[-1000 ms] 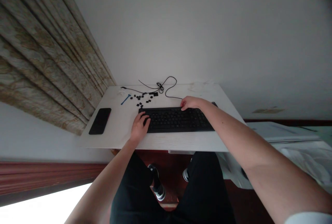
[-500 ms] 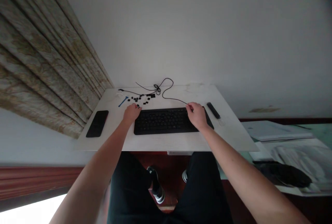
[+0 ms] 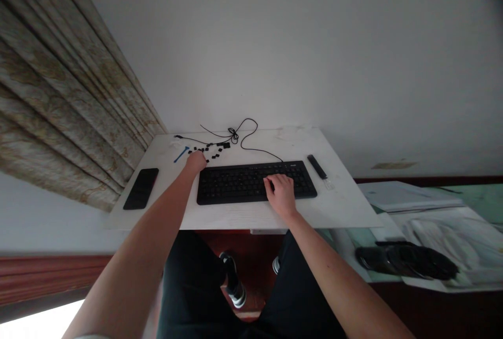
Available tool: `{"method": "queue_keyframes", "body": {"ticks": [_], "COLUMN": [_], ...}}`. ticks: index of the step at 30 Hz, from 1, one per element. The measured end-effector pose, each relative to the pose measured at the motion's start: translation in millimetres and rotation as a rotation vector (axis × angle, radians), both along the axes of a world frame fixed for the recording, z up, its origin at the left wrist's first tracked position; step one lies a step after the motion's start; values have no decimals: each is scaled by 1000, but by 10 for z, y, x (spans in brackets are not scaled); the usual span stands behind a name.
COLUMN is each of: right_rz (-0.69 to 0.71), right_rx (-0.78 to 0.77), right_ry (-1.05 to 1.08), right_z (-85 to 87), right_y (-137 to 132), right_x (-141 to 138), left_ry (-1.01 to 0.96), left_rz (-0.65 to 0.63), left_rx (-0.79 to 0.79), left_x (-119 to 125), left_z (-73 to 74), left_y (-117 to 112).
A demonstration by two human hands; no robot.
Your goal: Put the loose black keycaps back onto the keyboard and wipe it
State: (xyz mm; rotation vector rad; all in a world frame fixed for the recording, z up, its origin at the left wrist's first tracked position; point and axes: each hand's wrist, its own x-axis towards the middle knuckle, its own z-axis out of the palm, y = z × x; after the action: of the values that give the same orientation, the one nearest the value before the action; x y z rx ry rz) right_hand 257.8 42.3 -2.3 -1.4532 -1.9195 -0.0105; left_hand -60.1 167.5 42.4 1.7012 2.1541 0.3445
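A black keyboard (image 3: 236, 184) lies flat on the white table. My right hand (image 3: 282, 192) is over its right half, the fingers curled and the thumb drawn in toward the index finger; anything between their tips is too small to make out. Beyond the keyboard's upper left corner, my left hand (image 3: 196, 162) reaches down among several loose black keycaps (image 3: 215, 156). The back of that hand hides its fingers. Left of the keycaps lies a small blue tool (image 3: 181, 154).
A tied black cable (image 3: 233, 134) runs from the keyboard along the table's back. A black phone (image 3: 141, 188) lies at the left, a dark narrow object (image 3: 316, 166) at the right. Patterned curtains (image 3: 78, 93) hang beside the table; a wall stands behind it.
My right hand has moved left from the keyboard's upper right edge onto its keys. My left hand has left the keyboard's upper left corner and moved in among the keycaps. The view has shifted slightly.
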Motion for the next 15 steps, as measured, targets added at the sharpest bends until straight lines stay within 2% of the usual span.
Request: {"method": "queue_keyframes", "body": {"ticks": [4, 5, 7, 10, 12, 15], "right_rz": [-10, -14, -16, -6, 2, 8], "right_rx": [1, 1, 5, 20, 28, 29], "right_ry": [1, 1, 3, 8, 11, 12], "right_z": [-6, -7, -7, -8, -7, -2], "right_y": [-11, -15, -20, -22, -21, -22], "right_x": [2, 1, -1, -3, -5, -4], "left_ry": [-93, -175, -511, -1188, -1410, -1532], "left_rz": [5, 7, 17, 17, -1, -6], "left_rx": [117, 148, 217, 274, 270, 246], "left_x": [-18, 3, 88, 301, 466, 687], "left_z": [41, 48, 50, 40, 40, 58], "left_y": [-134, -183, -303, -527, -681, -877]}}
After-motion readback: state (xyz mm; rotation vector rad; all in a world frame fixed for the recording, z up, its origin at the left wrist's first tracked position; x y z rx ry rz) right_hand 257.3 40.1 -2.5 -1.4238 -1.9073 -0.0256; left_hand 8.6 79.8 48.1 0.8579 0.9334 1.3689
